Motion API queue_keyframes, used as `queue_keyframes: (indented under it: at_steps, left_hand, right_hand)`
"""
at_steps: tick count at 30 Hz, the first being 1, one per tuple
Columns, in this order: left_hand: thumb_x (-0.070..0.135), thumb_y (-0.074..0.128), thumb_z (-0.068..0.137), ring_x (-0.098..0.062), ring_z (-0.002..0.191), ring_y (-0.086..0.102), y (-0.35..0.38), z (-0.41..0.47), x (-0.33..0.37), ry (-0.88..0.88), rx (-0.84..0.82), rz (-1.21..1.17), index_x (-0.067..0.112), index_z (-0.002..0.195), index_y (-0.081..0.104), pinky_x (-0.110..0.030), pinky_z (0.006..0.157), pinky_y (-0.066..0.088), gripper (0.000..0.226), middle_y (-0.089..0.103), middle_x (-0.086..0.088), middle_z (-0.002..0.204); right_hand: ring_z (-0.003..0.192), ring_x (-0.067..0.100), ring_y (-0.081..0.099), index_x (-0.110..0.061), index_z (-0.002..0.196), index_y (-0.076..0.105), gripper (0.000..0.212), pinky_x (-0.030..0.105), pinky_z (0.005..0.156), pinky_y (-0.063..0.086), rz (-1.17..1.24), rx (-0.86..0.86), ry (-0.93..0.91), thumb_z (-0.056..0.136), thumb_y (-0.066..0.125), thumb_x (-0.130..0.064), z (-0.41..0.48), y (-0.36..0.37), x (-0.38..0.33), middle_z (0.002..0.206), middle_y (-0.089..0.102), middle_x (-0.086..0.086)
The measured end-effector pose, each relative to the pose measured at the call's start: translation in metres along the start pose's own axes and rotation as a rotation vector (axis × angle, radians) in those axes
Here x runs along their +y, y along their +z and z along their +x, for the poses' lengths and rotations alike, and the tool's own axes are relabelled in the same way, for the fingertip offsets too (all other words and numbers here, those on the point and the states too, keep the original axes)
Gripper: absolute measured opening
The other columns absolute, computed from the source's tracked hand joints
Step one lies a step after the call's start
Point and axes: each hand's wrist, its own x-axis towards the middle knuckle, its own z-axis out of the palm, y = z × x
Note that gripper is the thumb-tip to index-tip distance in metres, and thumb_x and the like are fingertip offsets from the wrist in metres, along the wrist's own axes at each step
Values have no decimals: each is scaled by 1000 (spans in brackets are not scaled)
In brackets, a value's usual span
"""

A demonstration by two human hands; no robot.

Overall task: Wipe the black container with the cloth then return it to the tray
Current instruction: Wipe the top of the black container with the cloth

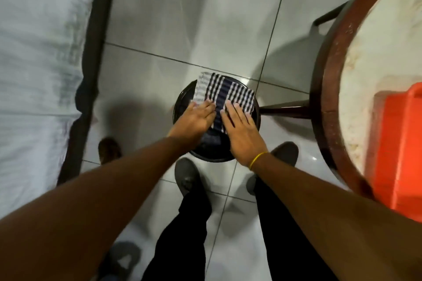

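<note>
Floor (187,18): pale glossy tiles with dark grout lines, filling the middle of the view.
Bed (34,52): white sheet at the left, edged by a dark frame that runs top to bottom.
Table (328,89): round, dark wooden rim with a pale, blurred top, at the right; one dark leg reaches toward the container.
Tray (397,150): orange, on the table at the right edge, partly cut off by the frame.
Legs (189,223): black trousers and grey shoes, seen from above, below the container.
Container (180,102): black, round, held low over the floor in front of the legs, well apart from the tray; only its rim shows on the left and near sides, the rest lies under cloth and hands.
Cloth (228,91): checked in dark blue and white with a paler strip at its left end, spread flat across the container's top and reaching past the far rim.
Left hand (194,121): flat, fingers together, palm pressed on the cloth's left part.
Right hand (242,132): flat, fingers slightly spread, pressed on the cloth's right part, just beside the left hand.
Band (258,159): thin, yellow, around the right wrist.
</note>
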Motion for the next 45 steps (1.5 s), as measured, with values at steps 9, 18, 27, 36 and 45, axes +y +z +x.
queue_keyframes:
  at_steps: [9, 18, 27, 36, 45]
  left_hand:
    - [56, 47, 95, -26, 153, 32, 75, -60, -3, -990, 407, -521, 27, 145, 38, -53, 120, 17, 58, 38, -4, 162]
    - [41, 28, 107, -48, 104, 65, 107, -20, -10, -1625, 457, -1038, -8, 105, 67, -50, 93, 51, 62, 68, -32, 104]
    - [24, 32, 108, -51, 84, 65, 119, -21, -15, -1519, 525, -851, -14, 87, 67, -50, 75, 50, 56, 70, -39, 98]
    - [32, 34, 106, -43, 83, 67, 123, -23, -11, -1549, 613, -962, -5, 94, 72, -51, 80, 58, 54, 74, -28, 96]
    - [23, 53, 84, -26, 56, 38, 116, -16, -6, -1809, 741, -1030, 12, 52, 43, -43, 55, 35, 35, 42, -6, 56]
  right_hand:
    - [175, 35, 10, -24, 178, 16, 85, 68, 136, 12, 19, 326, 102, 107, 40, -63, 29, 20, -9, 189, 5, 6]
    - [172, 40, 19, -31, 176, 24, 78, 80, 130, 16, 48, 509, 388, 107, 33, -66, 95, 50, -50, 186, 20, 5]
    - [173, 40, 16, -33, 174, 32, 81, 76, 131, 7, -246, 364, -432, 102, 49, -69, 95, 59, -25, 187, 20, 6]
    - [173, 37, 20, -31, 174, 32, 83, 72, 132, 10, -416, 197, -865, 103, 43, -73, 112, 39, -3, 185, 26, 3]
    - [167, 41, 31, -41, 169, 40, 82, 74, 128, 16, -118, 511, 0, 97, 41, -80, 116, 41, -27, 181, 33, 1]
